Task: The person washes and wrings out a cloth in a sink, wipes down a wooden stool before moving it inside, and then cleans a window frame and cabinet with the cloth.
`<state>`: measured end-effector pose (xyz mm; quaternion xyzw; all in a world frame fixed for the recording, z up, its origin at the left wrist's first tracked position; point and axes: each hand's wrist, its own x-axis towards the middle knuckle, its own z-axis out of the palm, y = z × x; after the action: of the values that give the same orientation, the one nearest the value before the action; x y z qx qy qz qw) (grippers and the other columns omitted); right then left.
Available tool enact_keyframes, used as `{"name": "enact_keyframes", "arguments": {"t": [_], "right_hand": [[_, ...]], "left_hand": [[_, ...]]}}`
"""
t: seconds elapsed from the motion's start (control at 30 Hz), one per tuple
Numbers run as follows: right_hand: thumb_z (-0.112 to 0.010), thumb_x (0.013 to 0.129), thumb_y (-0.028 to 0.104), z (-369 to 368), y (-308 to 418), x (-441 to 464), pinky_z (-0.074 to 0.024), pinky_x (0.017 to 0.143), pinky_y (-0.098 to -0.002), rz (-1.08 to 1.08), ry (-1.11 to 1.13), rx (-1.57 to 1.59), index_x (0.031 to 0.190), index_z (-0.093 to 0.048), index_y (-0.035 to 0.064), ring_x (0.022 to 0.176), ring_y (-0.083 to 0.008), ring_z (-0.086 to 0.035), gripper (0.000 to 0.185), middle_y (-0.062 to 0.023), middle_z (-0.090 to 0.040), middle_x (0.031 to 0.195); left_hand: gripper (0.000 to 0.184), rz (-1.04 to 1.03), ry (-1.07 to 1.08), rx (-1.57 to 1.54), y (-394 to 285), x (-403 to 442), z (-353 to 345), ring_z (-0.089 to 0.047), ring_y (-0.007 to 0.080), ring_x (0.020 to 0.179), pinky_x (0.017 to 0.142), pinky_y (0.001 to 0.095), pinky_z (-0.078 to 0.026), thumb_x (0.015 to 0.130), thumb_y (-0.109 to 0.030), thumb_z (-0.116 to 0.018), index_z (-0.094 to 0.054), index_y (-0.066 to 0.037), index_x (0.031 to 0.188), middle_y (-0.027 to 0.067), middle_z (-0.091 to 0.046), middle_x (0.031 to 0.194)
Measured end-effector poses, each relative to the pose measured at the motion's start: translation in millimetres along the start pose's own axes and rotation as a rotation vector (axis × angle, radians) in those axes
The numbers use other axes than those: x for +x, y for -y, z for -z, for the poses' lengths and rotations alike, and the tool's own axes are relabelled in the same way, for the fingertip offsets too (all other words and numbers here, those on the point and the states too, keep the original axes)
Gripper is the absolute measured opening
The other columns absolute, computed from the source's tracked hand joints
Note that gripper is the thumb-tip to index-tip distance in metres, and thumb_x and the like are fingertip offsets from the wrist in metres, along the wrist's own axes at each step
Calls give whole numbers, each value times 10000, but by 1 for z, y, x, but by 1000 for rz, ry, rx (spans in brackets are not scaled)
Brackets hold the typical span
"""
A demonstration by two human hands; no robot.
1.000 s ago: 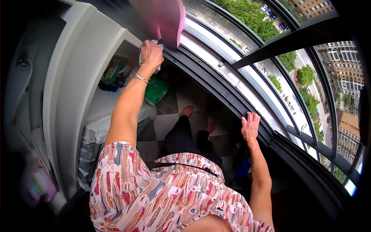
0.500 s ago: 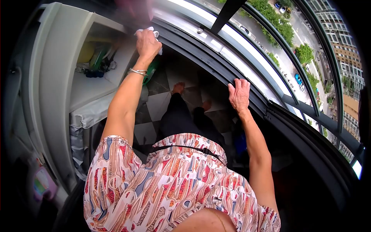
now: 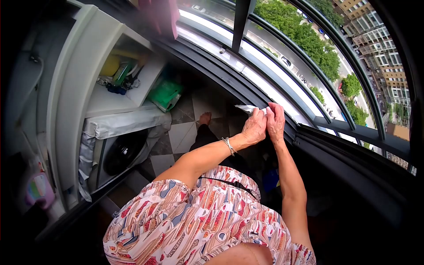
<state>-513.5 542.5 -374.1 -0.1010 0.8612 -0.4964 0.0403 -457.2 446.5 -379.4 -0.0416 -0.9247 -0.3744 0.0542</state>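
Observation:
A crumpled white cloth (image 3: 245, 107) pokes out past the fingers of my left hand (image 3: 253, 129), which is closed on it and wears a silver bangle. Right beside it, my right hand (image 3: 276, 122) has its fingers bent down onto the cloth's other end, so the two hands touch. Both are over the inner edge of the dark window track (image 3: 221, 73). Part of the cloth is hidden beneath the fingers.
Outside the track run a pale sill (image 3: 251, 77) and dark metal railings (image 3: 291, 57), high above a street. To the left stand a cabinet (image 3: 70, 88), a covered front-loading washing machine (image 3: 126, 152) and a green bag (image 3: 165, 95). Pink fabric (image 3: 161, 17) hangs at the top.
My left hand has brought the white cloth from the far end of the track to my right hand. The right hand has stayed near its spot and now meets the cloth.

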Motion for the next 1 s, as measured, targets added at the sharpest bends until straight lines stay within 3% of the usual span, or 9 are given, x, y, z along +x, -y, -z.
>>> {"name": "enact_keyframes", "arguments": {"t": [0.1,0.13,0.23,0.33,0.43,0.47,0.57,0.7,1.0], "right_hand": [[-498,899,162,28,-5,-7,-451,698,-272,-36,-76,21,1024,-572,-6,776,-156,-540,223,-89,-546,936],[-496,881,149,39,-3,-10,-445,743,-314,-43,-103,21,968,-587,-16,820,-243,-557,208,-137,-558,934],[-485,892,159,56,9,-24,-440,682,-270,-159,-114,109,963,-589,-11,709,-160,-543,212,-93,-540,886],[-484,893,161,52,9,-35,-439,681,-269,-200,-110,115,960,-592,-5,702,-159,-541,210,-86,-537,883],[-487,893,167,34,9,-42,-438,693,-280,-224,-70,57,930,-598,0,730,-186,-546,204,-93,-548,861],[-490,892,170,27,12,-41,-440,710,-299,-171,-77,15,914,-598,1,766,-221,-554,202,-111,-556,852],[-497,892,179,14,16,-35,-442,734,-324,-173,-82,-20,897,-596,5,805,-266,-561,200,-126,-565,866],[-496,890,178,3,14,-24,-443,739,-335,-148,-101,-69,891,-590,6,805,-286,-556,196,-130,-559,867],[-587,815,161,-13,8,-25,-438,746,-369,-72,-203,-196,844,-580,23,829,-300,-538,142,-128,-546,853]], "left_hand": [[236,-7,286,-216,-15,15,13,-493,373,887,816,408,-450,680,-60,-530,-618,20,885,186,-593,869],[269,88,218,-361,-16,19,31,-512,361,890,831,397,-446,686,-71,-521,-626,3,923,176,-606,917],[338,213,-11,-459,7,36,113,-552,329,902,857,369,-438,691,-94,-514,-637,-35,1000,157,-619,1022],[377,155,-282,-26,69,59,178,-496,356,1006,914,382,-395,716,-117,-536,-579,-39,1082,181,-552,1121],[559,246,-224,373,158,78,176,-385,438,1123,964,486,-320,774,-231,-595,-406,-46,1267,315,-372,1264],[699,404,3,382,166,82,179,-288,492,1214,1009,544,-235,790,-353,-617,-308,-44,1335,387,-271,1305],[772,475,52,591,176,92,170,-191,513,1281,1056,541,-150,776,-422,-628,-292,-42,1358,399,-237,1335],[841,632,61,597,186,109,194,-305,450,1223,1025,488,-225,707,-531,-662,-368,23,1269,366,-351,1289],[655,313,-15,608,200,111,191,-434,371,999,837,437,-331,678,-535,-674,-531,11,1009,264,-530,979]]}}
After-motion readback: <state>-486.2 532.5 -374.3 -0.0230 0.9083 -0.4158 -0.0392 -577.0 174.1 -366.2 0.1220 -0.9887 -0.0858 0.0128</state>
